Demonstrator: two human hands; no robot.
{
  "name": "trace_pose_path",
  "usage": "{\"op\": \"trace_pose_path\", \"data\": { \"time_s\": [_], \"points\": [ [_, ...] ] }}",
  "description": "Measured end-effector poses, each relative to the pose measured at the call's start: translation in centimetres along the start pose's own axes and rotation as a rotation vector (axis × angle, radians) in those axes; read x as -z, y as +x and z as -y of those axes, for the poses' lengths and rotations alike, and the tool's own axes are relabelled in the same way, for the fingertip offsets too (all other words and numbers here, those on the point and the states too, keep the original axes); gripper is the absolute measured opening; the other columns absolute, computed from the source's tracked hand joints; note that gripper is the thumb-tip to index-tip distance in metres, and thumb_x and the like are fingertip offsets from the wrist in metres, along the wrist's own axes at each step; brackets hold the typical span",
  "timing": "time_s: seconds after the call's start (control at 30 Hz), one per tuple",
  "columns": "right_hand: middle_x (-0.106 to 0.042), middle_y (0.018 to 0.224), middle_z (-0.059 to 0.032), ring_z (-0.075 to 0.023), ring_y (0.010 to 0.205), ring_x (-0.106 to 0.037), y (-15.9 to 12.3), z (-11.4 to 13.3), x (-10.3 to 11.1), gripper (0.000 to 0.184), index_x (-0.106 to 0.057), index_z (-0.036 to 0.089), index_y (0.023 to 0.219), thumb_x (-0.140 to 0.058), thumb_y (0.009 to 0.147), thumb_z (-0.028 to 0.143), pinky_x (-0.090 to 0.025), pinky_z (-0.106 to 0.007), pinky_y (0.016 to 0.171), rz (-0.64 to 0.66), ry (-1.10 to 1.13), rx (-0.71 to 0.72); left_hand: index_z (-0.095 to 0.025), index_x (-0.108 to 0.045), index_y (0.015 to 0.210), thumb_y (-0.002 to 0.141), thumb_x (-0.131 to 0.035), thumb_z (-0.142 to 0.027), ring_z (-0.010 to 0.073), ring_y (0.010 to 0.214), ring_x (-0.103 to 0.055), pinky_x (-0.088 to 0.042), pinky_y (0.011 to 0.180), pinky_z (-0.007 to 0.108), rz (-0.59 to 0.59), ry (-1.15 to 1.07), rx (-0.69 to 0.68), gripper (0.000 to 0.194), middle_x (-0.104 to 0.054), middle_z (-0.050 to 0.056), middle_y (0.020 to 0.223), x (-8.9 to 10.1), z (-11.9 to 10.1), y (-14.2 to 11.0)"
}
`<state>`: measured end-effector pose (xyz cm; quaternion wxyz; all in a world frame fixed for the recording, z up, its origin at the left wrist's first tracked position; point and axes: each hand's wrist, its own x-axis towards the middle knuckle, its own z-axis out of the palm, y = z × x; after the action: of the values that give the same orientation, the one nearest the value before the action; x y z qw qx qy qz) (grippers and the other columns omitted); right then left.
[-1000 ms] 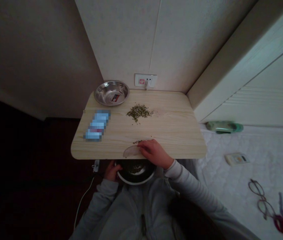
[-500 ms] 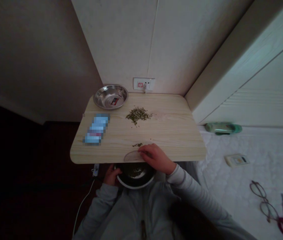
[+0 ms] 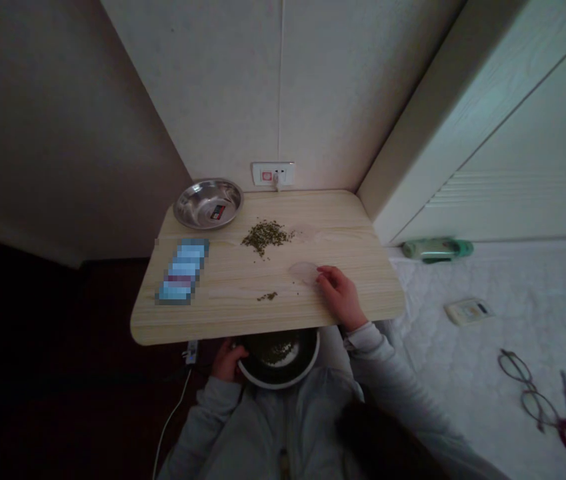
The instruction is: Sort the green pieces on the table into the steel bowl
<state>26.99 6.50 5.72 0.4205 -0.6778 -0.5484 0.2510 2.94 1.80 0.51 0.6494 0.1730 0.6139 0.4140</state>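
Note:
My right hand [image 3: 339,295] rests on the wooden table [image 3: 353,267] near its front right, fingers pinched on a small translucent plastic scraper [image 3: 303,271]. A pile of small green grains [image 3: 264,235] lies in the table's middle, and a smaller clump [image 3: 267,296] sits near the front edge. Below the table edge my left hand [image 3: 226,361] grips the rim of a dark bowl [image 3: 279,357] that holds some of the green grains.
An empty steel dish [image 3: 207,202] stands at the table's back left, a blurred blue packet [image 3: 183,270] in front of it. A wall socket [image 3: 273,174] sits behind. On the white bed at right lie a green object [image 3: 437,249], a remote [image 3: 469,311] and glasses [image 3: 525,389].
My right hand has lifted the scraper from the front edge above the bowl and moved it back and right onto the table. The small clump stays near the edge. The camera shifted.

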Motion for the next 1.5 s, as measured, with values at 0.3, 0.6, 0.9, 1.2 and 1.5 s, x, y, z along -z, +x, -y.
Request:
{"op": "trace_pose_path", "data": {
  "time_s": [0.3,0.6,0.9,1.2,1.5],
  "points": [
    [-0.058,0.068,-0.0020,-0.0141,0.065,-0.050,-0.20,0.26,-0.13,0.021,-0.056,0.018,0.085,-0.042,0.070,0.024,-0.038,-0.028,0.063,0.009,-0.123,0.051,-0.017,-0.052,0.064,0.040,-0.051,-0.012,0.0053,0.030,-0.033,-0.022,0.033,0.020,-0.009,0.058,0.023,0.024,-0.043,-0.009,0.035,-0.52,-0.43,-0.54],
    [-0.058,0.072,-0.0020,-0.0138,0.066,-0.050,-0.32,0.02,0.03,0.018,-0.054,0.018,0.082,-0.041,0.068,0.019,-0.039,-0.027,0.063,-0.008,-0.055,0.004,-0.017,-0.053,0.067,0.042,-0.051,-0.013,0.0043,0.027,-0.028,-0.018,0.032,0.019,0.007,0.103,0.034,0.026,-0.037,-0.010,0.031,-0.30,-0.17,-0.27],
    [-0.056,0.067,-0.0013,-0.0135,0.063,-0.049,-0.36,0.14,0.01,0.015,-0.053,0.017,0.075,-0.041,0.067,0.019,-0.038,-0.026,0.062,-0.044,-0.074,-0.009,-0.017,-0.054,0.070,0.040,-0.051,-0.010,0.0058,0.030,-0.036,-0.024,0.033,0.019,0.007,0.051,0.042,0.031,-0.044,-0.009,0.037,-0.53,-0.39,-0.60],
    [-0.056,0.067,-0.0009,-0.0129,0.061,-0.050,-0.40,0.22,-0.01,0.016,-0.052,0.016,0.076,-0.040,0.067,0.020,-0.038,-0.024,0.059,-0.125,-0.056,-0.043,-0.016,-0.053,0.093,0.040,-0.050,-0.009,0.0086,0.035,-0.042,-0.031,0.038,0.021,0.007,-0.011,0.052,0.053,-0.050,-0.007,0.040,-0.54,-0.41,-0.80],
    [-0.056,0.067,-0.0011,-0.0134,0.063,-0.049,-0.45,0.10,0.05,0.015,-0.053,0.017,0.074,-0.040,0.066,0.018,-0.038,-0.025,0.061,-0.079,-0.093,-0.022,-0.016,-0.055,0.087,0.041,-0.051,-0.011,0.0073,0.032,-0.039,-0.025,0.034,0.019,0.023,0.020,0.046,0.047,-0.046,-0.008,0.037,-0.06,0.02,-0.45]
  ]
}}
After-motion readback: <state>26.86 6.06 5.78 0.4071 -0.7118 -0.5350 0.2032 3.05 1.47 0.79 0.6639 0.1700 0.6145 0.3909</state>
